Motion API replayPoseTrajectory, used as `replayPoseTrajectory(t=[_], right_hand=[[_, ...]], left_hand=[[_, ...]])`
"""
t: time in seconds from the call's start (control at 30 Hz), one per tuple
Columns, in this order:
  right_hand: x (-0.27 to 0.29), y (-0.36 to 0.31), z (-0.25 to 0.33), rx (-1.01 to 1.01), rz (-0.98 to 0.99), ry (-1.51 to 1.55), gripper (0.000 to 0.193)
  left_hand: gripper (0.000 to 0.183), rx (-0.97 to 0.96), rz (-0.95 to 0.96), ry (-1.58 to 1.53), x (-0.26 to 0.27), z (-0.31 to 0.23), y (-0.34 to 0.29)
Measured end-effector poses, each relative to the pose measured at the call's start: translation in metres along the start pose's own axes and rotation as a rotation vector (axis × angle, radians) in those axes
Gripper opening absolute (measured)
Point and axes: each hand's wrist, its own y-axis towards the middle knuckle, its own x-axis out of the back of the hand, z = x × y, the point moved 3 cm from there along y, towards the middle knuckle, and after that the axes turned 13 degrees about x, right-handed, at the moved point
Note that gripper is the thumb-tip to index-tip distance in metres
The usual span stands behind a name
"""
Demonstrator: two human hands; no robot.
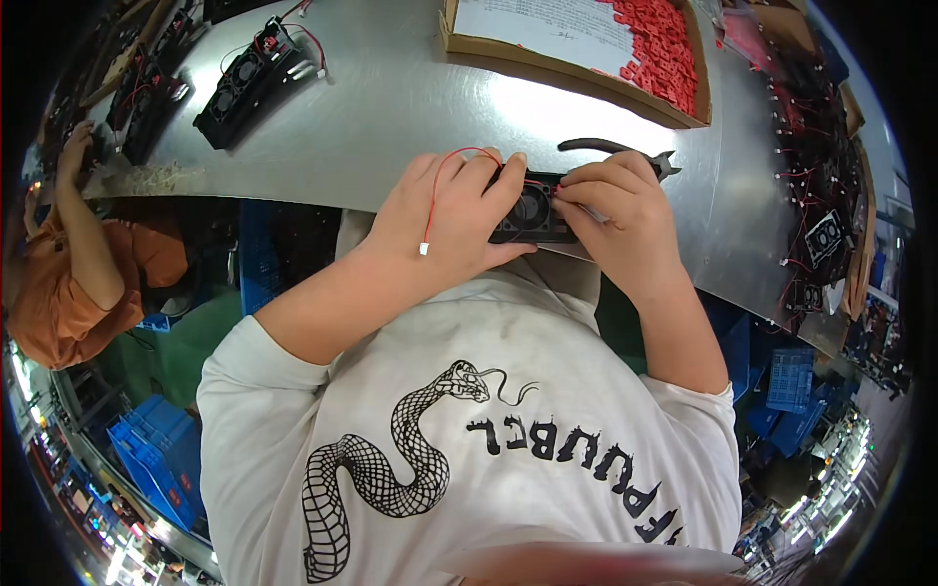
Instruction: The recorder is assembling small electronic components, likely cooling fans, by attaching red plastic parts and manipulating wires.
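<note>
A black fan unit [532, 207] with a round fan in its housing sits at the table's near edge, between my hands. My left hand [445, 210] is closed round its left end, thumb along the near side. A thin red wire loops over that hand to a small white connector plug [424, 249]. The fingers of my right hand [625, 215] are pinched together at the unit's right side, by a bit of red; what they hold is mostly hidden. Just beyond the right hand lies a pair of pliers [667, 164] with a dark handle.
A cardboard box [572, 76] holds many small red parts and a printed sheet on the metal table [391, 107]. Another black fan unit [239, 88] with wires lies at the far left. More fan units line the right side [826, 237]. A co-worker's arm [88, 234] reaches in at left.
</note>
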Motion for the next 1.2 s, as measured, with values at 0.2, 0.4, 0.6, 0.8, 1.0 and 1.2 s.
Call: replayPoseTrajectory(t=[0.2,0.4,0.6,0.8,1.0,1.2], right_hand=[[-0.001,0.002,-0.004,0.105,0.04,0.016,0.019],[0.022,-0.025,-0.03,-0.097,0.266,-0.189,0.109],[0.017,-0.054,-0.03,-0.014,0.499,-0.262,0.122],[0.04,-0.057,-0.049,0.001,-0.609,0.661,0.056],[0.027,0.015,-0.025,0.008,-0.499,1.228,0.047],[0.053,0.033,-0.005,0.299,-0.315,1.395,0.05]], left_hand=[[0.08,-0.008,0.004,-0.019,0.001,0.003,0.001],[0.077,0.042,0.026,-0.006,0.011,0.014,-0.002],[0.079,0.086,0.059,-0.039,0.016,0.02,-0.001],[0.08,-0.014,0.059,-0.014,0.006,0.011,0.009],[0.08,-0.066,0.123,-0.029,0.001,0.003,0.016],[0.076,-0.067,0.107,-0.087,0.003,-0.001,0.021]])
